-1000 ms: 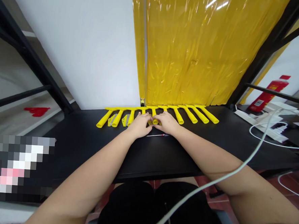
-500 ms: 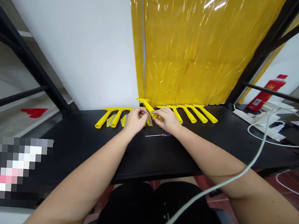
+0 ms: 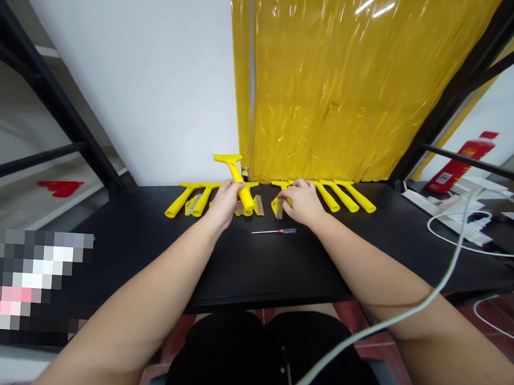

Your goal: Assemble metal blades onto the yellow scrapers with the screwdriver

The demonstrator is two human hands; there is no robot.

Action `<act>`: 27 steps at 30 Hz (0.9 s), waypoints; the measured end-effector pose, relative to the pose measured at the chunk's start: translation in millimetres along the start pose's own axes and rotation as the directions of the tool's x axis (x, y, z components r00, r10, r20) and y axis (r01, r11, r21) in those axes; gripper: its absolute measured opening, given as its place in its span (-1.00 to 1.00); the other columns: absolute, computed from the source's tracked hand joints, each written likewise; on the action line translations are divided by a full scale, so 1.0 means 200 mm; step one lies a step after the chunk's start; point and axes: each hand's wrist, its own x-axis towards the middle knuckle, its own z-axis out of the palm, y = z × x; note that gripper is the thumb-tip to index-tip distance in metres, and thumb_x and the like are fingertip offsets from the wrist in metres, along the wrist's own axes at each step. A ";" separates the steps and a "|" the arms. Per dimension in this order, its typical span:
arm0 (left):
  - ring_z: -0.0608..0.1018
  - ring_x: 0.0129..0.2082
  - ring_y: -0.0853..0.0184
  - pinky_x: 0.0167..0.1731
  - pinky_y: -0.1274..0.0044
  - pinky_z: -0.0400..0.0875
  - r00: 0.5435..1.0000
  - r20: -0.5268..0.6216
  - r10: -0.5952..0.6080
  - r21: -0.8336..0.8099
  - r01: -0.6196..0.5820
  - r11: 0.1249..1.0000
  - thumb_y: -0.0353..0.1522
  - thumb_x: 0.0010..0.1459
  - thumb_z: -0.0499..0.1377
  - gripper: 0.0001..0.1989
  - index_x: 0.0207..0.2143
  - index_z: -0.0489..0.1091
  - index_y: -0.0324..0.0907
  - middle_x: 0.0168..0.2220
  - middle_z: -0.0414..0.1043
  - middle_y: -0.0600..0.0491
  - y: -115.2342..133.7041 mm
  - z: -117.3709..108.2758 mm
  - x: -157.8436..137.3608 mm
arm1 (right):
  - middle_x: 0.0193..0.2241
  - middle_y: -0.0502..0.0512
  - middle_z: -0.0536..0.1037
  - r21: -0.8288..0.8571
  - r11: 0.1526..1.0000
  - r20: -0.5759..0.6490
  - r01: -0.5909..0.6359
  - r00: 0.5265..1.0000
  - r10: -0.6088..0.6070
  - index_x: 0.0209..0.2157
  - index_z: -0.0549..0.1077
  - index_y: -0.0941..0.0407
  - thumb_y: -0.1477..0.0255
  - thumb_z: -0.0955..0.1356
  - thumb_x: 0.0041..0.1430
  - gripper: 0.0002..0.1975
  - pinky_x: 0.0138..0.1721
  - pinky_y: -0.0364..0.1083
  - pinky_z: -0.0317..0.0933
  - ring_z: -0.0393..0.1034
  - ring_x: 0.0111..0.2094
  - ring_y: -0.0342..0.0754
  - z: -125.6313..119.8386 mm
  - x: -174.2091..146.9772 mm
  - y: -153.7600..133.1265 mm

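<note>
My left hand (image 3: 225,205) is closed around a yellow T-shaped scraper handle (image 3: 238,182), tilted with its crossbar up and away from me. On the right, the fingers of my right hand (image 3: 303,202) are bent around the edge of a small yellow blade piece (image 3: 275,206) with a metal strip. The far side of that grip is hidden. Between my hands another blade piece (image 3: 259,206) lies on the black table. A screwdriver (image 3: 276,231) with a purple handle lies in front of them.
More yellow scraper handles lie in rows to the left (image 3: 179,203) and right (image 3: 356,198). A red bottle (image 3: 461,161) and white strips (image 3: 464,224) are at the far right. A pale cable (image 3: 400,317) crosses in front of my right arm.
My hands have moved apart from where they met. The left hand has carried the scraper handle left and up, while the right hand has shifted right to the blade piece.
</note>
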 end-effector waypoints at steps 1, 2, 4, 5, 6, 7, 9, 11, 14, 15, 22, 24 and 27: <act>0.57 -0.35 0.31 -0.48 0.58 0.46 1.000 -0.005 -0.005 0.001 0.005 1.000 -0.26 0.07 0.29 -0.72 -0.18 0.41 -0.16 -0.30 0.55 0.02 0.00 0.00 0.00 | -0.18 0.15 0.71 -0.029 1.000 0.027 -0.005 1.000 0.006 -0.18 0.68 0.05 0.48 0.36 0.28 -0.78 0.16 0.24 -0.01 0.27 0.05 0.25 0.00 0.00 0.00; 0.57 -0.36 0.30 -0.48 0.58 0.45 1.000 -0.008 -0.008 0.003 0.008 1.000 -0.26 0.05 0.29 -0.71 -0.17 0.42 -0.16 -0.30 0.55 0.01 0.00 0.00 0.00 | -0.20 0.15 0.71 -0.050 0.999 0.052 0.001 0.999 0.002 -0.22 0.69 0.04 0.47 0.36 0.28 -0.79 0.15 0.24 -0.02 0.28 0.03 0.25 0.01 0.00 -0.01; 0.58 -0.35 0.30 -0.48 0.57 0.46 1.000 -0.008 -0.012 0.004 0.012 1.000 -0.27 0.05 0.29 -0.70 -0.16 0.43 -0.16 -0.29 0.56 0.01 0.00 0.00 0.00 | -0.22 0.15 0.71 -0.080 0.997 0.091 0.023 0.996 -0.016 -0.24 0.69 0.03 0.43 0.36 0.31 -0.79 0.10 0.23 0.00 0.29 -0.01 0.23 0.01 0.00 -0.03; 0.58 -0.35 0.30 -0.47 0.57 0.46 1.000 -0.007 -0.013 0.005 0.013 1.000 -0.27 0.05 0.28 -0.70 -0.16 0.43 -0.16 -0.29 0.56 0.01 0.00 0.00 0.00 | -0.24 0.15 0.71 -0.094 0.995 0.109 0.034 0.994 -0.024 -0.23 0.70 0.03 0.38 0.36 0.34 -0.78 0.08 0.22 0.01 0.30 -0.02 0.23 0.02 0.00 -0.04; 0.57 -0.35 0.30 -0.47 0.57 0.46 1.000 -0.005 -0.014 0.007 0.014 1.000 -0.27 0.05 0.28 -0.70 -0.16 0.43 -0.16 -0.29 0.56 0.01 0.00 0.00 0.00 | -0.25 0.16 0.71 -0.109 0.993 0.127 0.042 0.991 -0.028 -0.22 0.70 0.03 0.32 0.36 0.37 -0.77 0.07 0.22 0.01 0.30 -0.03 0.23 0.03 0.00 -0.05; 0.57 -0.35 0.30 -0.46 0.57 0.46 1.000 -0.003 -0.014 0.009 0.014 1.000 -0.27 0.05 0.28 -0.71 -0.16 0.44 -0.16 -0.29 0.56 0.01 0.00 0.00 0.00 | -0.27 0.18 0.71 -0.124 0.991 0.148 0.047 0.989 -0.029 -0.22 0.70 0.03 0.26 0.37 0.39 -0.74 0.06 0.21 0.02 0.30 -0.03 0.24 0.03 0.00 -0.06; 0.56 -0.36 0.31 -0.47 0.58 0.46 1.000 -0.002 -0.015 0.017 0.015 1.000 -0.26 0.04 0.29 -0.71 -0.17 0.44 -0.16 -0.30 0.55 0.01 0.00 0.00 0.00 | -0.30 0.21 0.70 -0.149 0.987 0.187 0.059 0.982 -0.031 -0.23 0.70 0.03 0.15 0.38 0.39 -0.69 0.05 0.22 0.03 0.32 -0.02 0.26 0.04 0.00 -0.07; 0.56 -0.37 0.31 -0.48 0.58 0.45 1.000 0.000 -0.016 0.025 0.016 1.000 -0.25 0.03 0.30 -0.70 -0.18 0.44 -0.16 -0.31 0.54 0.02 0.00 0.00 0.00 | -0.32 0.22 0.69 -0.161 0.984 0.209 0.081 0.977 -0.046 -0.28 0.70 0.03 0.12 0.39 0.39 -0.67 0.05 0.22 0.04 0.33 -0.01 0.27 0.04 0.00 -0.08; 0.57 -0.36 0.31 -0.47 0.58 0.45 1.000 0.005 -0.018 0.034 0.017 0.999 -0.24 0.03 0.30 -0.69 -0.17 0.44 -0.16 -0.30 0.56 0.01 0.00 -0.01 0.00 | -0.32 0.21 0.68 -0.151 0.981 0.233 0.123 0.969 -0.086 -0.36 0.67 0.04 0.18 0.44 0.36 -0.72 0.04 0.19 0.07 0.35 -0.01 0.26 0.02 -0.01 -0.10; 0.58 -0.35 0.31 -0.46 0.58 0.45 1.000 0.006 -0.019 0.037 0.018 0.999 -0.24 0.03 0.30 -0.69 -0.17 0.44 -0.16 -0.29 0.57 0.00 0.00 -0.01 0.00 | -0.33 0.20 0.68 -0.141 0.981 0.245 0.136 0.964 -0.099 -0.37 0.66 0.05 0.21 0.45 0.34 -0.74 0.02 0.17 0.09 0.36 -0.02 0.25 0.01 -0.01 -0.10; 0.57 -0.38 0.31 -0.47 0.58 0.42 0.999 0.032 -0.035 0.065 0.033 0.997 -0.23 0.01 0.31 -0.69 -0.19 0.42 -0.15 -0.30 0.56 0.01 0.00 -0.02 0.00 | -0.35 0.07 0.63 0.188 0.963 0.348 0.194 0.903 -0.250 -0.38 0.61 0.08 0.43 0.53 0.20 -0.92 -0.19 -0.05 0.23 0.47 -0.23 0.03 -0.06 -0.10 -0.05; 0.56 -0.39 0.31 -0.48 0.57 0.41 0.997 0.053 -0.050 0.077 0.046 0.996 -0.22 -0.01 0.32 -0.67 -0.21 0.42 -0.15 -0.33 0.53 0.03 0.00 -0.02 0.00 | -0.30 0.05 0.61 0.306 0.938 0.376 0.161 0.885 -0.274 -0.36 0.62 0.09 0.47 0.53 0.16 -0.95 -0.21 -0.08 0.25 0.47 -0.26 -0.02 -0.08 -0.12 -0.03; 0.55 -0.40 0.31 -0.48 0.57 0.40 0.993 0.092 -0.076 0.095 0.067 0.993 -0.22 -0.06 0.33 -0.66 -0.23 0.41 -0.16 -0.36 0.50 0.05 0.01 -0.02 -0.01 | -0.24 0.06 0.59 0.440 0.891 0.409 0.115 0.857 -0.312 -0.37 0.62 0.11 0.52 0.53 0.10 -0.95 -0.19 -0.10 0.28 0.47 -0.26 -0.05 -0.09 -0.14 0.00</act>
